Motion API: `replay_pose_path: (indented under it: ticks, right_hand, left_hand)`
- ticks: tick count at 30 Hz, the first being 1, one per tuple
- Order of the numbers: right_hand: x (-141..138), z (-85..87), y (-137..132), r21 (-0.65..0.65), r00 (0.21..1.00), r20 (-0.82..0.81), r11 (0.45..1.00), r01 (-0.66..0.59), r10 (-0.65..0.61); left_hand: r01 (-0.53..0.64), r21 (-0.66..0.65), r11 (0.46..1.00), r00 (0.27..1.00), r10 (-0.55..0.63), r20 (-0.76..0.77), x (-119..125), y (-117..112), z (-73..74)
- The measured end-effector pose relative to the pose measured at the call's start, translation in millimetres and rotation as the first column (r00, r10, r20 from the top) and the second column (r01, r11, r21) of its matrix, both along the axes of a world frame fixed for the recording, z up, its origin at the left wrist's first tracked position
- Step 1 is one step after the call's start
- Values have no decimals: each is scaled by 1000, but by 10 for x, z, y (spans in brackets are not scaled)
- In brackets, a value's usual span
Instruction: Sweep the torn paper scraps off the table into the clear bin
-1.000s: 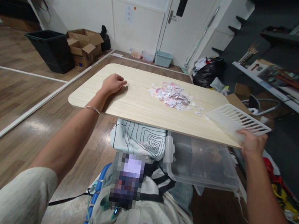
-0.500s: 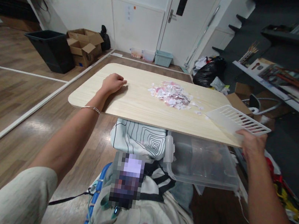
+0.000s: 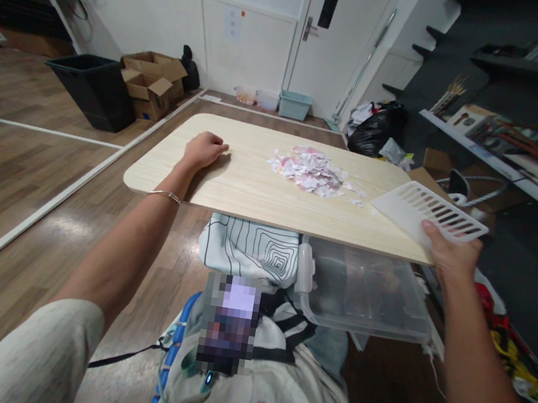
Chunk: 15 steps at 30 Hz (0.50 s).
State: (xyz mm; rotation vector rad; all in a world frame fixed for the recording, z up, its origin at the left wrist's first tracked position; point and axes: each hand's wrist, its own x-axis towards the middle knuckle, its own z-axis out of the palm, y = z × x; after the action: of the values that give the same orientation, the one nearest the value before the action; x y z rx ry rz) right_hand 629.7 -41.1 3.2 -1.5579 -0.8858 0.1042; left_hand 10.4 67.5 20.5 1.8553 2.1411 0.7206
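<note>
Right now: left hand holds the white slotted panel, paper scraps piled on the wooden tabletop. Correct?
One slip: it's the right hand that holds the white slotted panel, as the head view shows. The paper scraps are piled on the wooden tabletop, as you said.

Tabletop [image 3: 240, 190]: pale wood grain, smooth, low sheen. Scraps [image 3: 311, 173]: thin paper, matt, forming a rough-surfaced heap. Slotted panel [image 3: 399, 211]: white, apparently plastic, smooth and satin. Storage box [image 3: 365, 303]: clear plastic, glossy. Bracelet [image 3: 165, 195]: polished metal. Sleeve [image 3: 34, 348]: soft matt cloth. Floor [image 3: 63, 225]: wood-look boards, reflecting light in glossy patches. Bin [image 3: 99, 99]: dark, plastic in appearance. Carton [image 3: 153, 100]: matt brown cardboard. Rubbish bag [image 3: 377, 133]: shiny, creased black plastic film.
</note>
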Motion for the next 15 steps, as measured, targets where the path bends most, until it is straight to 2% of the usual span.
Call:
replay_pose_path:
  ticks: [4, 9, 15]
  right_hand:
    - [-30, 22, -8, 2, 999, -32, 1000, -16, 16]
    - [-20, 25, -17, -79, 996, -10, 993, 88, -89]
    - [66, -32, -14, -17, 999, -7, 999, 40, -40]
  left_hand:
    - [5, 1, 1000, 1000, -5, 1, 3, -15, 10]
    - [1, -12, 1000, 1000, -1, 16, 18, -45, 36]
    - [-1, -21, 1000, 1000, 1, 18, 32, -67, 55]
